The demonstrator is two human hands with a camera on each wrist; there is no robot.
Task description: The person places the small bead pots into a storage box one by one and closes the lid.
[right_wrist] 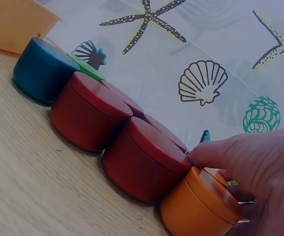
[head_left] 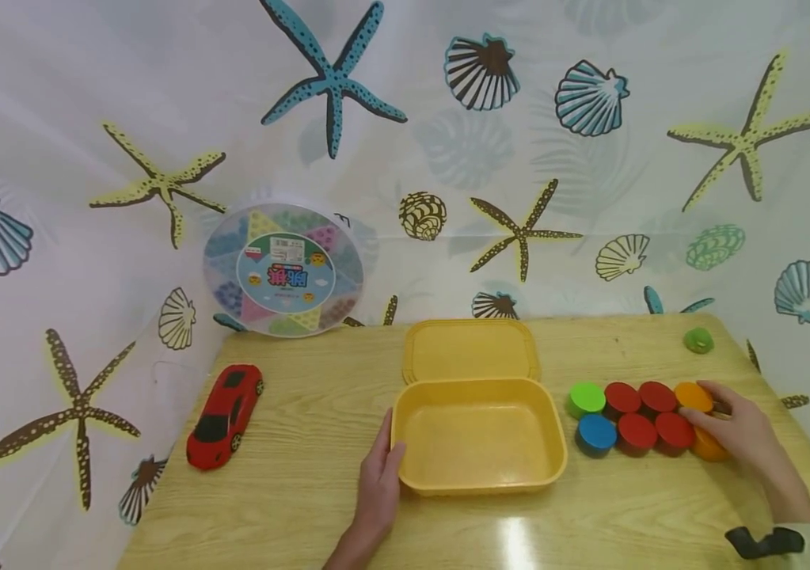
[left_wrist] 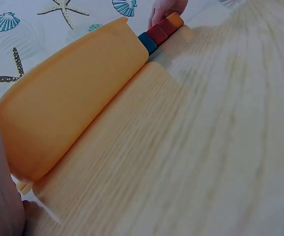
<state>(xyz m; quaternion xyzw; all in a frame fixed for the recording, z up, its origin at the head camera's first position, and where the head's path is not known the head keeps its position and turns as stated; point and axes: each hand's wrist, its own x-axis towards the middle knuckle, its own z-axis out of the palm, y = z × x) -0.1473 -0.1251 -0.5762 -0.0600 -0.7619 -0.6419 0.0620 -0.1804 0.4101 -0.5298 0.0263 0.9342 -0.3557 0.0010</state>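
Note:
A yellow plastic box [head_left: 479, 489], without its lid, stands mid-table. My left hand [head_left: 378, 475] holds its left side, thumb at the rim and fingers along the outer wall. To the right, small round tins stand in two close rows: a green tin [head_left: 586, 398], a blue tin [head_left: 595, 435], several red tins [head_left: 636, 434], a back orange tin [head_left: 691, 395] and a front orange tin [right_wrist: 198, 204]. My right hand [head_left: 735, 427] is at the right end, thumb and fingers around the back orange tin. The right wrist view shows its fingers partly hidden behind the front orange tin.
The yellow lid [head_left: 472, 350] lies behind the box. A red toy car [head_left: 225, 416] is at the left of the table, and a round board-game case [head_left: 283, 269] leans on the patterned cloth [head_left: 390, 158]. A small green figure [head_left: 699, 340] sits at the back right.

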